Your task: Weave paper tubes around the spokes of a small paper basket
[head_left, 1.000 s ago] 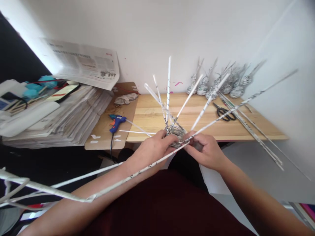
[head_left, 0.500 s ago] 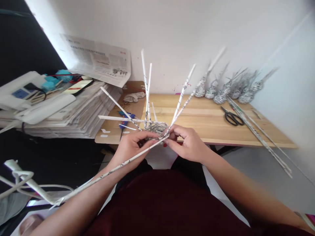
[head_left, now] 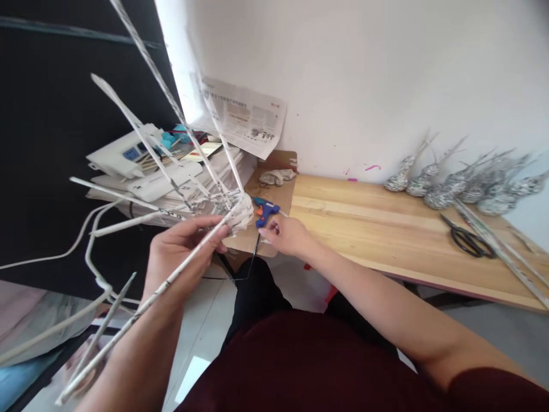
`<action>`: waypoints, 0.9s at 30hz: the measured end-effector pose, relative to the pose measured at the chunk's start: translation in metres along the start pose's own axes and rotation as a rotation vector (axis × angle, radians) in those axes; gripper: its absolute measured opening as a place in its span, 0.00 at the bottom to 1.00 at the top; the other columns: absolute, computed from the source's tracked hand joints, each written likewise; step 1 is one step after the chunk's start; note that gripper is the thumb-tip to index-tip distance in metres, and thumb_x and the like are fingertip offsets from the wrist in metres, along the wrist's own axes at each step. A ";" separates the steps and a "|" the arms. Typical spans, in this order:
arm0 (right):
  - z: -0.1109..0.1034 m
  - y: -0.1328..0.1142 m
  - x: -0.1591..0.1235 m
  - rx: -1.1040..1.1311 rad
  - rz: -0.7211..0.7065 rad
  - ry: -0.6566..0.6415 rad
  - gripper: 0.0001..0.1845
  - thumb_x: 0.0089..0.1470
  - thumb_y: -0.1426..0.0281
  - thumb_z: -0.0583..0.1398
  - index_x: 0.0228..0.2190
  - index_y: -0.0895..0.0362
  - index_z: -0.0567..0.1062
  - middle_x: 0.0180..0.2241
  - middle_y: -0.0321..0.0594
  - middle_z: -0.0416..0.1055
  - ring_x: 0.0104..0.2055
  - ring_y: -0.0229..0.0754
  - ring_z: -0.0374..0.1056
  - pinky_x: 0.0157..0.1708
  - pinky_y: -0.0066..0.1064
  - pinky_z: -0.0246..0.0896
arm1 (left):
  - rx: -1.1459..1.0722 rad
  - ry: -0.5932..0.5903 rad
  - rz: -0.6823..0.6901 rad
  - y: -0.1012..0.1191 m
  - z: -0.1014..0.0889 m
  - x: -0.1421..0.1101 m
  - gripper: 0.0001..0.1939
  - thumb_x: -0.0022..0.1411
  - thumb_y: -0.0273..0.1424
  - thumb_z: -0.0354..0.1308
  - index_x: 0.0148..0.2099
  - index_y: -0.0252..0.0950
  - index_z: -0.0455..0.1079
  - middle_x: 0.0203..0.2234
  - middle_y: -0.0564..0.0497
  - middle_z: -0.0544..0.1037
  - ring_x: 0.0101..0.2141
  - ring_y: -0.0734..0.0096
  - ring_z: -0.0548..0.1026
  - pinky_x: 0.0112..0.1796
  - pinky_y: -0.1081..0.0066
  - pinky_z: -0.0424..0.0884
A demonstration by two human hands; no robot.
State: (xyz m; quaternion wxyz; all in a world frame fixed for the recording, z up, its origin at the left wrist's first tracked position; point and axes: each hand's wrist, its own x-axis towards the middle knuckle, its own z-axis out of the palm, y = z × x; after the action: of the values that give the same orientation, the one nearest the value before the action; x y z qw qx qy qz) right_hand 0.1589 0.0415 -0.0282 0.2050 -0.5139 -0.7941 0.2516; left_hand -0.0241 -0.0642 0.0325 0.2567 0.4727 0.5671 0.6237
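My left hand [head_left: 186,252] is closed on a small basket [head_left: 242,214] woven from rolled newspaper tubes. Its upright tubes [head_left: 150,60] fan out up and to the left. One long tube [head_left: 184,266] runs from the basket down across my left wrist. Over at the cardboard's front edge, my right hand [head_left: 288,233] has its fingers curled at the handle of a blue hot glue gun [head_left: 266,212] with an orange trigger. Its fingertips are partly hidden, and a black cord [head_left: 256,246] hangs below the gun.
Newspaper stacks [head_left: 253,163] stand left with a white power strip [head_left: 122,154] on top. A crumpled cloth [head_left: 277,177] lies on the cardboard. On the wooden table [head_left: 343,212] are black scissors [head_left: 469,240], paper tubes [head_left: 510,252] and several woven gourd shapes [head_left: 437,191].
My right hand has let go of the basket and reached the glue gun. My left hand has moved the basket leftward and tilted it, and the view has swung left.
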 end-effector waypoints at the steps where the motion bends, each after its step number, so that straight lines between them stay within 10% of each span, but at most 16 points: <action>1: 0.006 -0.003 0.017 -0.103 0.057 0.007 0.25 0.61 0.51 0.56 0.34 0.59 0.79 0.34 0.50 0.80 0.40 0.52 0.76 0.38 0.38 0.67 | -0.004 -0.020 -0.009 -0.004 -0.002 0.000 0.16 0.50 0.37 0.73 0.40 0.34 0.81 0.18 0.52 0.78 0.16 0.80 0.66 0.16 0.80 0.57; 7: 0.027 -0.007 0.080 -0.221 0.240 -0.061 0.29 0.57 0.48 0.59 0.38 0.63 0.81 0.47 0.63 0.78 0.54 0.64 0.72 0.50 0.43 0.66 | -0.091 -0.102 -0.020 -0.019 -0.015 0.002 0.18 0.52 0.38 0.72 0.43 0.33 0.82 0.20 0.49 0.79 0.17 0.77 0.71 0.16 0.80 0.60; 14: 0.022 0.004 0.091 0.121 0.479 -0.116 0.18 0.52 0.56 0.65 0.26 0.59 0.76 0.19 0.48 0.73 0.24 0.51 0.75 0.22 0.35 0.65 | -0.195 -0.084 0.020 -0.016 -0.018 0.002 0.14 0.53 0.35 0.73 0.41 0.35 0.82 0.18 0.51 0.79 0.17 0.79 0.70 0.16 0.81 0.57; 19: 0.006 0.018 0.057 0.591 0.467 -0.123 0.10 0.57 0.62 0.59 0.31 0.56 0.69 0.23 0.40 0.74 0.22 0.39 0.71 0.14 0.23 0.52 | -0.263 -0.093 -0.011 -0.013 -0.021 0.001 0.15 0.51 0.35 0.73 0.41 0.35 0.82 0.16 0.52 0.76 0.16 0.80 0.69 0.15 0.82 0.55; 27: -0.016 0.044 -0.035 1.165 0.259 0.028 0.21 0.47 0.59 0.70 0.35 0.55 0.67 0.26 0.33 0.73 0.25 0.35 0.72 0.22 0.23 0.63 | -0.371 -0.139 -0.109 -0.024 -0.001 0.007 0.18 0.51 0.37 0.73 0.42 0.32 0.81 0.20 0.50 0.78 0.19 0.76 0.73 0.14 0.82 0.55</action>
State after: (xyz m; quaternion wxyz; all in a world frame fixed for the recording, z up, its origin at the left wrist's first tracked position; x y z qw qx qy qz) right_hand 0.2130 0.0277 -0.0453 0.4313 -0.4130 -0.4532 0.6618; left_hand -0.0327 -0.0537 0.0120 0.4114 0.4277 0.4482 0.6685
